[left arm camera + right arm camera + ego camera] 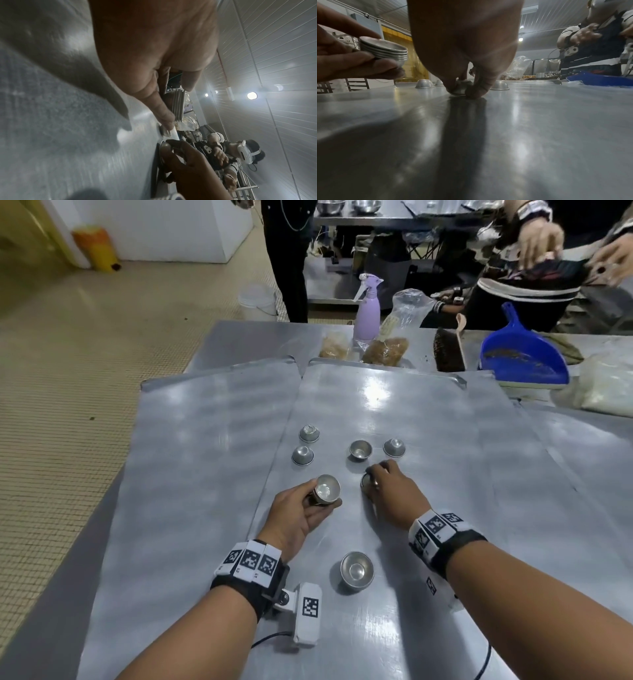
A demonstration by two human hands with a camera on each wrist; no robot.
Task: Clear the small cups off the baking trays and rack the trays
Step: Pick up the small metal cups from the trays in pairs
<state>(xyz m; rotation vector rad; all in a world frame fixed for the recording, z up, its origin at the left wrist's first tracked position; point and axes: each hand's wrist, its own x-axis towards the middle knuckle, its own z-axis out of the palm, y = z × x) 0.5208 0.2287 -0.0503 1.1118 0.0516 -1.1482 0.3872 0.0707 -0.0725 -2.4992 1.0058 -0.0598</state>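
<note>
The left hand [301, 513] is holding a nested stack [385, 50] of cups, thumb and fingers curled round it, mouth up just above the middle tray [394, 405]. The right hand [394, 494] is down on that tray, fingertips [476, 92] pinching an upturned cup [461, 88] at its rim, which is still touching the metal. So the clearing is well under way but not finished, I'd say: five loose cups are waiting. Two upturned ones [302, 455] are sitting on the left tray [191, 440], near its right edge. On the middle tray, an open cup [360, 449] and an upturned one [394, 447] are lying just beyond the right hand, and a near cup [357, 570] is standing mouth up between the wrists. All look empty. A third tray [565, 457] is peeking out on the right with no cups showing. No tray is racked yet; that whole half is still to come. Beyond the trays, a blue dustpan [524, 357] is holding brown crumbs, and bags [385, 350] of brown stuff are resting by a spray bottle [367, 313].
</note>
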